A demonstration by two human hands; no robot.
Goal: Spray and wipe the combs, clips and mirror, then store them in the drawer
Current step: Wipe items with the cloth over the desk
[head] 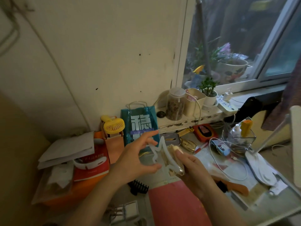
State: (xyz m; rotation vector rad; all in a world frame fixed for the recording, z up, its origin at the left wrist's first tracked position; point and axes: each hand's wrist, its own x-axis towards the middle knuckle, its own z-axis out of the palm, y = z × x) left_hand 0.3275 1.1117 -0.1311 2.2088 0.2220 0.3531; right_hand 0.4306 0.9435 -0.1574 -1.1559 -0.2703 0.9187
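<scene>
Star clip (160,154): translucent white, star-outline hair claw — held up at centre of view, above the desk (263,207), between both hands.
Left hand (138,160): at 9 o'clock of the clip; thumb under the lower edge, fingers spread fairly wide, curling round the star's left points; index stretched toward 12.
Right hand (193,172): at 4 o'clock of the clip; fingers folded narrow round a beige cloth or wipe (175,160), pressed against the clip's right side. Exact material unclear.
Step, judged: wiping the clip; storing not yet done.
Handling, judged: light, stiff plastic, thin open frame, probably slick if sprayed; points likely to snap under twisting. Best taken by the thick spine near the hinge, not by the tips.
Black comb (138,186): on the desk at 6 o'clock of the hands, teeth up, untouched.
Orange-handled brush (231,186): at 4 o'clock, partly hidden by the right wrist.
Yellow fan (113,124), teal bag (140,126): at 11–12 o'clock, against the wall.
Drawer, mirror, spray bottle: not identifiable here.
</scene>
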